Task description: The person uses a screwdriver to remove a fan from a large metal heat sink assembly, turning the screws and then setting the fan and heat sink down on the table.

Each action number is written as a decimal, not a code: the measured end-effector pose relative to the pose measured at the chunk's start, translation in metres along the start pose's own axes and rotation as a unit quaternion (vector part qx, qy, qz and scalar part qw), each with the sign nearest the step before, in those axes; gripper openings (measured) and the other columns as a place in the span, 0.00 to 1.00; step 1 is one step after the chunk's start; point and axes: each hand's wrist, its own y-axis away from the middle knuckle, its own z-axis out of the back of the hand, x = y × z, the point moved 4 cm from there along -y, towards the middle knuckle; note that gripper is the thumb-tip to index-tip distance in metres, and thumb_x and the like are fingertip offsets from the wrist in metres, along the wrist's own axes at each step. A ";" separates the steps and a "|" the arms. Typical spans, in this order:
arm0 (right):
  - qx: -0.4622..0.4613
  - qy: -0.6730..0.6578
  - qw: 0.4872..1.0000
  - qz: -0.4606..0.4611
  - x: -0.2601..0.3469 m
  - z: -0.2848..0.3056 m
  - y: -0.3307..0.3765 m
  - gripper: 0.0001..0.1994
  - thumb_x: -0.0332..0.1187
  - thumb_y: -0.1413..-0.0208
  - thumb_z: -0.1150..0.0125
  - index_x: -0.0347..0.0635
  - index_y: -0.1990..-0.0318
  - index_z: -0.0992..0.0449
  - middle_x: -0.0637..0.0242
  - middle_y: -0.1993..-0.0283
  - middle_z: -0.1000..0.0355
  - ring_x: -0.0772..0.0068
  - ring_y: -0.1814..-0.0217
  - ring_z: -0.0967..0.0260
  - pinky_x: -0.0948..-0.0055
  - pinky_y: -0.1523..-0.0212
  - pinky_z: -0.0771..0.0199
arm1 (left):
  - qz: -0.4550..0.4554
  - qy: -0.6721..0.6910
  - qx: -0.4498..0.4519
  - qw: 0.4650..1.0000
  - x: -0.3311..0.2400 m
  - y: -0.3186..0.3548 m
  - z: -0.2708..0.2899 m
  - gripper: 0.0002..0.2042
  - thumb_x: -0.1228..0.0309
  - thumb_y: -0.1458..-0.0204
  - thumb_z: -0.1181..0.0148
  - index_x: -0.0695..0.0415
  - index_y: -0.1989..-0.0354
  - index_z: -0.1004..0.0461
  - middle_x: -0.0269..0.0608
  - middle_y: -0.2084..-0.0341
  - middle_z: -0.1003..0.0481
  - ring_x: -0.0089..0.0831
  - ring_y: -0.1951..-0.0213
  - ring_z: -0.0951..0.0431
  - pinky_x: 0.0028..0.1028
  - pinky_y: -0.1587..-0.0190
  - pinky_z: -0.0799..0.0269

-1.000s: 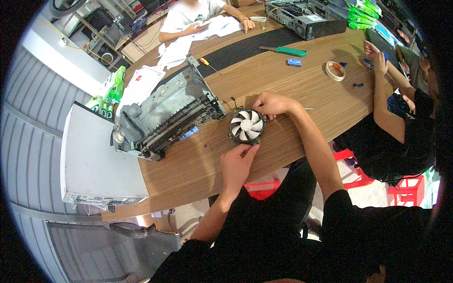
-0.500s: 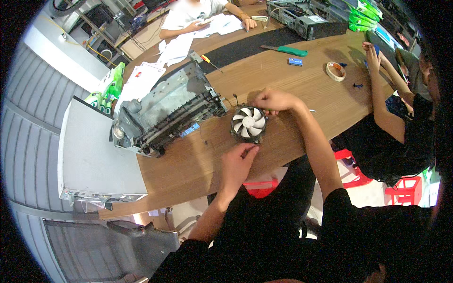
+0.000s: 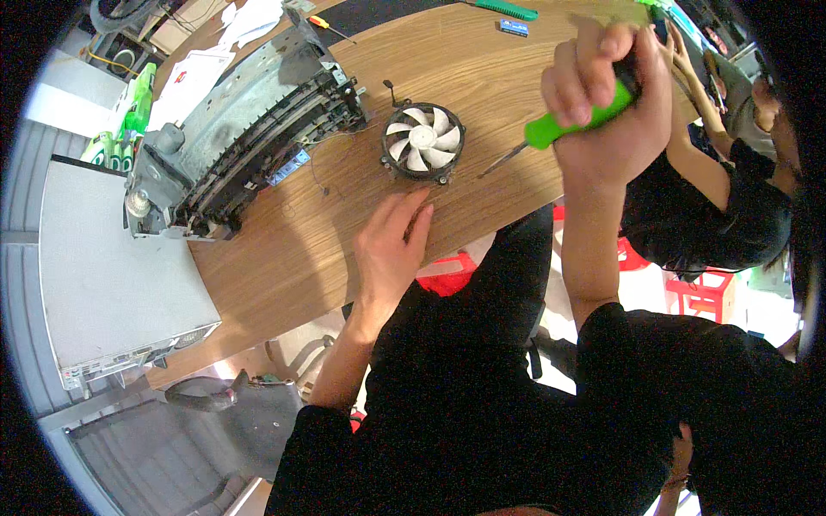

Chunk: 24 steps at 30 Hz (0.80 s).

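A round cooling fan [image 3: 422, 138] with white blades and a black frame lies on the wooden table, its short cable sticking up at the far left side. My left hand [image 3: 389, 249] rests by the fan's near edge. Its fingers are loosely stretched and hold nothing, the fingertips at or just short of the frame. Raised to the right, my right hand [image 3: 609, 150] is closed around the green handle of a screwdriver [image 3: 551, 129]. The thin shaft points down and left toward the tabletop, with its tip apart from the fan.
An opened metal computer case [image 3: 249, 120] stands left of the fan, and a closed grey case [image 3: 120, 267] nearer on the left. A yellow-handled screwdriver [image 3: 327, 28], a blue box [image 3: 514, 27] and a green cutter [image 3: 508, 9] lie farther back. A co-worker [image 3: 705, 198] sits at the right.
My right hand has lifted away from the fan's far right side, raising the green screwdriver. My left hand has come slightly off the fan's near edge, fingers looser. The whole view has shifted.
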 end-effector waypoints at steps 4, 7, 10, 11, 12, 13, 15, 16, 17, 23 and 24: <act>-0.066 0.078 0.994 0.027 -0.015 -0.011 0.016 0.18 0.40 0.31 0.64 0.37 0.68 0.34 0.67 0.84 0.42 0.75 0.86 0.45 0.75 0.85 0.42 | -0.092 -0.040 -0.013 0.995 -0.012 0.004 0.002 0.13 0.73 0.47 0.36 0.54 0.53 0.21 0.42 0.64 0.22 0.39 0.66 0.20 0.33 0.67 0.23; -0.066 0.075 0.994 0.032 -0.026 -0.011 0.024 0.19 0.40 0.31 0.63 0.36 0.69 0.34 0.65 0.84 0.41 0.75 0.86 0.44 0.75 0.84 0.41 | -0.134 -0.086 -0.002 0.987 -0.014 0.006 -0.001 0.15 0.73 0.47 0.37 0.52 0.50 0.22 0.40 0.62 0.23 0.38 0.65 0.20 0.33 0.66 0.23; -0.066 0.081 0.994 0.034 -0.032 -0.012 0.031 0.19 0.40 0.31 0.63 0.36 0.69 0.34 0.64 0.84 0.40 0.75 0.85 0.42 0.75 0.84 0.40 | -0.117 -0.100 0.015 0.988 -0.012 0.006 -0.002 0.17 0.70 0.47 0.36 0.48 0.48 0.22 0.40 0.60 0.22 0.39 0.62 0.19 0.36 0.63 0.21; -0.068 0.089 0.993 0.033 -0.033 -0.012 0.032 0.18 0.39 0.31 0.63 0.36 0.69 0.34 0.64 0.84 0.39 0.75 0.85 0.42 0.75 0.83 0.40 | -0.115 -0.103 0.016 0.988 -0.011 0.007 -0.003 0.17 0.69 0.47 0.36 0.48 0.48 0.22 0.40 0.59 0.22 0.39 0.62 0.19 0.36 0.62 0.21; -0.068 0.089 0.993 0.034 -0.034 -0.011 0.033 0.18 0.39 0.31 0.63 0.36 0.69 0.34 0.64 0.84 0.39 0.75 0.85 0.42 0.75 0.83 0.40 | -0.113 -0.107 0.018 0.988 -0.010 0.007 -0.003 0.17 0.69 0.47 0.37 0.48 0.47 0.22 0.40 0.59 0.22 0.39 0.62 0.19 0.36 0.62 0.21; -0.052 0.098 0.993 0.042 -0.034 -0.012 0.034 0.18 0.39 0.31 0.62 0.36 0.70 0.34 0.64 0.83 0.38 0.75 0.85 0.41 0.75 0.83 0.39 | -0.114 -0.107 0.018 0.987 -0.010 0.007 -0.004 0.17 0.69 0.47 0.37 0.48 0.47 0.22 0.40 0.59 0.22 0.39 0.62 0.19 0.36 0.62 0.21; -0.037 0.106 0.992 0.050 -0.036 -0.010 0.036 0.18 0.39 0.31 0.62 0.37 0.70 0.34 0.63 0.83 0.37 0.75 0.84 0.41 0.75 0.82 0.39 | -0.115 -0.111 0.010 0.987 -0.008 0.007 -0.006 0.17 0.69 0.46 0.37 0.48 0.47 0.22 0.40 0.59 0.22 0.40 0.62 0.19 0.36 0.62 0.22; -0.023 0.113 0.992 0.053 -0.037 -0.010 0.037 0.18 0.38 0.31 0.61 0.37 0.71 0.34 0.63 0.83 0.37 0.75 0.84 0.41 0.75 0.82 0.38 | -0.115 -0.112 0.011 0.987 -0.008 0.006 -0.006 0.17 0.69 0.46 0.37 0.48 0.47 0.22 0.40 0.59 0.22 0.40 0.62 0.19 0.36 0.62 0.22; -0.010 0.122 0.991 0.056 -0.038 -0.010 0.037 0.18 0.38 0.31 0.61 0.37 0.71 0.34 0.63 0.83 0.36 0.75 0.84 0.40 0.76 0.82 0.38 | -0.126 -0.124 0.014 0.984 -0.009 0.005 -0.006 0.17 0.70 0.46 0.38 0.50 0.47 0.23 0.39 0.60 0.23 0.38 0.63 0.20 0.35 0.64 0.22; -0.031 0.089 0.994 0.050 -0.038 -0.008 0.039 0.18 0.38 0.31 0.62 0.37 0.71 0.34 0.63 0.83 0.37 0.75 0.84 0.40 0.76 0.81 0.38 | -0.135 -0.137 0.020 0.981 -0.011 0.004 -0.008 0.17 0.72 0.46 0.39 0.52 0.47 0.24 0.38 0.60 0.24 0.37 0.63 0.21 0.34 0.67 0.22; -0.031 0.089 0.994 0.049 -0.037 -0.009 0.038 0.18 0.38 0.31 0.62 0.37 0.71 0.34 0.63 0.83 0.37 0.75 0.84 0.40 0.76 0.81 0.38 | -0.135 -0.139 0.021 0.981 -0.012 0.004 -0.007 0.17 0.72 0.46 0.39 0.52 0.46 0.24 0.38 0.60 0.24 0.37 0.63 0.21 0.34 0.67 0.23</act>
